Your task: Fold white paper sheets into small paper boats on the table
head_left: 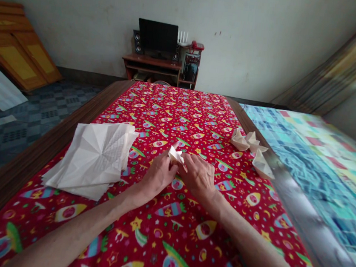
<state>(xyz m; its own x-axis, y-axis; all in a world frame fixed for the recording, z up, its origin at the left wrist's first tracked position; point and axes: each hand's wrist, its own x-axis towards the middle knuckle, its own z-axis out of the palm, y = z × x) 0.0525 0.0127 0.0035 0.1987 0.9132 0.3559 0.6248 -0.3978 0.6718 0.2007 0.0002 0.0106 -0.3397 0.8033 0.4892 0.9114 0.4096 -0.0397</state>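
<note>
Leftmost, a wooden cabinet (21, 53) stands against the wall, apart from the worktop (81, 118), whose dark wooden rim shows along both sides of a red patterned cloth (180, 116). Near the worktop's left side lies a loose stack of white paper (98, 154), its sheets slightly fanned out and the top one marked with creases that spread from the middle.

Right of the stack, the left forearm (90, 228) reaches up from the lower left, slanting inward over the cloth. The left hand (161, 168) is curled, thumb side turned inward, its fingers nearly closed around a small folded paper (175, 154) with one fingertip poking out beyond it. That folded paper sits between the two hands, near the middle of the cloth, and its far part shows while the rest is hidden by fingers. The right hand (199, 173) comes next, back upward, fingers bent and pressed together, gripping the paper's right side; its forearm (249, 240) slants in from the lower right.

Further right, well apart from the hands, three folded paper pieces (262, 164) sit close together near the rim. Beyond that side is a bed (293, 164) with a checked cover.
</note>
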